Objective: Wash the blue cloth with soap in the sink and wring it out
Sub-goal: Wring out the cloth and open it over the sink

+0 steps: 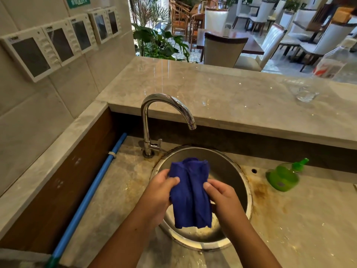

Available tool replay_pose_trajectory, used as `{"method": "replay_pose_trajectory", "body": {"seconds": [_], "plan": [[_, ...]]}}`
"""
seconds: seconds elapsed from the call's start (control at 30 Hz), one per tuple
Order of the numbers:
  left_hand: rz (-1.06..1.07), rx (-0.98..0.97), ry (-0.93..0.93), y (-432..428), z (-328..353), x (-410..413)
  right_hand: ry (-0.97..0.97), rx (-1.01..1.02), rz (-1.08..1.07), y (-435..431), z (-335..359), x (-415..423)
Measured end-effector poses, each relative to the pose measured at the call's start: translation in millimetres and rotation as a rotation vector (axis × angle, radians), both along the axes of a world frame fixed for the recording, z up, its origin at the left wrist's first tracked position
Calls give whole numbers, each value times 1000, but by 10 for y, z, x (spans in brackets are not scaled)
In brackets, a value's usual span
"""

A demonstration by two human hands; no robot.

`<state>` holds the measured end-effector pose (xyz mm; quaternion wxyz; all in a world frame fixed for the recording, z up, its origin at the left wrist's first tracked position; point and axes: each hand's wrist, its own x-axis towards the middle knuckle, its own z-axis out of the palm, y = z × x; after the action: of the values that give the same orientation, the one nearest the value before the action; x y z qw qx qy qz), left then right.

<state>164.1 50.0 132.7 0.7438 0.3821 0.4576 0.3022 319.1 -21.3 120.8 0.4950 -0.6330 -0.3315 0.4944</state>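
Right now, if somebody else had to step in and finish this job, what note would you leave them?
Left hand: grips the left side of the blue cloth.
Right hand: grips its right side.
Where things are: the cloth hangs bunched between both hands over the round sink. The green soap bottle sits on the counter to the right, with neither hand on it. No water shows at the faucet.
Done: the cloth is at the sink. No suds are visible, so it is probably not soaped yet.
Left: wet, soap, rub, rinse, wring out.
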Motion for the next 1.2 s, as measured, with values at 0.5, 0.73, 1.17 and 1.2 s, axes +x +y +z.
{"method": "replay_pose_trajectory", "body": {"seconds": [0.5, 0.73, 1.17, 1.2], "plan": [[-43, 160, 141, 68, 10, 31, 518, -65, -189, 118, -196, 12], [221, 337, 431, 91, -323, 44, 58, 55, -233, 139, -226, -74], [104, 301, 687, 34, -979, -1158, 305, -268, 74, 154, -977, -877], [81, 269, 702, 12, -1031, -1277, 279, -271, 102, 138, -1046, -982]]}}
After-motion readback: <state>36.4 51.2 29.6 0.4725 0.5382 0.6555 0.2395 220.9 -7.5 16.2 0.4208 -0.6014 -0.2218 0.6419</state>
